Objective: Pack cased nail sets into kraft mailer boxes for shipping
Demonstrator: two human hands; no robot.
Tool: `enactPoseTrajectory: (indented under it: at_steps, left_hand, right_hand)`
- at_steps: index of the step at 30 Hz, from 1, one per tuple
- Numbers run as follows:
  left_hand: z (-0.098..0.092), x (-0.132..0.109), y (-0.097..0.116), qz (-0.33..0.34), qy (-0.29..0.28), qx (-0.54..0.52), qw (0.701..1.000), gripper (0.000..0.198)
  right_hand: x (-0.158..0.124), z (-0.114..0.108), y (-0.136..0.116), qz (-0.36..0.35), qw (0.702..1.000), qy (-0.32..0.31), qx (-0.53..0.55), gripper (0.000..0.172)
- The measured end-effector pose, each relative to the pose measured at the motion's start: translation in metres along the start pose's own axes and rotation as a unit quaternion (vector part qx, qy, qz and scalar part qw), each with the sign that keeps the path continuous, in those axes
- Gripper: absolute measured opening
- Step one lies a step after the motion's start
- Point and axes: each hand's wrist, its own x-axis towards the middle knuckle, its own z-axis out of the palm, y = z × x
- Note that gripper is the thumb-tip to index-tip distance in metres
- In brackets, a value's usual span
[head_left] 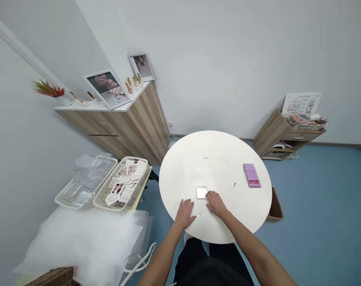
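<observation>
A small square, shiny silver-white flat case or clear-lidded box (201, 192) lies on the round white table (210, 147), near its front side. I cannot tell exactly what kind it is. My right hand (215, 203) rests on the tabletop with its fingertips touching the case's right edge, thumb apart below. To the left and nearer to me, my left hand (185, 213) lies flat on the table, fingers spread, holding nothing. A pixelated purple rectangular item (251, 175) lies at the table's right side, and a small dark mark or bit (234, 185) is between it and the case.
Left of the table, a white basket (145, 162) holds nail-sample cards beside another basket (61, 200) with clear plastic packaging. A wooden cabinet (150, 123) with framed pictures stands behind. At right are a cardboard box (276, 206) and a low wooden shelf (270, 133).
</observation>
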Motion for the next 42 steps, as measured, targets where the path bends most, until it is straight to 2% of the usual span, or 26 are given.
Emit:
enactPoseTrajectory:
  at_steps: [3, 5, 7, 9, 13, 18, 20, 22, 24, 26, 30, 33, 37, 42]
  left_hand:
    - [0.001, 0.005, 0.012, 0.025, 0.004, 0.012, 1.000, 0.050]
    - [0.001, 0.010, 0.020, 0.021, 0.002, 0.024, 0.999, 0.044]
    - [0.001, 0.014, 0.027, 0.008, -0.007, 0.035, 0.999, 0.035]
    - [0.001, 0.015, 0.032, 0.003, -0.021, 0.043, 0.999, 0.029]
    - [0.004, 0.008, 0.034, 0.015, -0.018, 0.048, 0.999, 0.037]
    - [0.006, -0.006, 0.032, 0.038, -0.005, -0.006, 0.999, 0.038]
    - [0.002, -0.007, 0.030, 0.024, -0.014, -0.051, 0.998, 0.033]
    - [-0.005, -0.006, 0.029, 0.004, -0.023, -0.112, 0.993, 0.028]
    - [-0.013, -0.001, 0.028, -0.014, -0.021, -0.175, 0.984, 0.021]
    - [-0.022, 0.005, 0.027, -0.036, -0.012, -0.227, 0.973, 0.014]
    - [-0.037, 0.020, 0.023, -0.077, -0.003, -0.281, 0.956, 0.013]
    - [-0.045, 0.031, 0.018, -0.107, 0.003, -0.286, 0.952, 0.011]
    - [-0.051, 0.043, 0.010, -0.148, 0.007, -0.256, 0.955, 0.010]
    - [-0.047, 0.058, -0.003, -0.187, 0.001, -0.210, 0.960, 0.010]
  right_hand:
    - [-0.028, 0.003, -0.002, -0.044, 0.999, -0.022, -0.020, 0.028]
    - [-0.040, 0.008, -0.005, -0.047, 0.998, -0.034, -0.038, 0.025]
    - [-0.044, 0.012, -0.008, -0.034, 0.997, -0.047, -0.058, 0.019]
    - [-0.045, 0.015, -0.010, -0.029, 0.995, -0.062, -0.075, 0.021]
    - [-0.048, 0.017, -0.009, -0.036, 0.992, -0.078, -0.091, 0.023]
    - [-0.062, 0.014, -0.004, -0.034, 0.993, -0.074, -0.087, 0.020]
    - [-0.066, 0.011, -0.005, -0.035, 0.995, -0.052, -0.075, 0.020]
    - [-0.067, 0.007, -0.008, -0.034, 0.997, -0.031, -0.065, 0.027]
    - [-0.064, 0.004, -0.010, -0.027, 0.997, -0.024, -0.064, 0.028]
    - [-0.058, 0.000, -0.010, -0.018, 0.998, -0.022, -0.064, 0.021]
    - [-0.041, -0.007, -0.002, 0.014, 0.999, -0.021, -0.030, 0.017]
    - [-0.027, -0.013, 0.005, 0.071, 0.997, -0.009, 0.042, 0.019]
    - [-0.008, -0.018, 0.010, 0.148, 0.978, 0.010, 0.149, 0.016]
    - [0.013, -0.015, 0.016, 0.206, 0.965, -0.012, 0.162, 0.013]
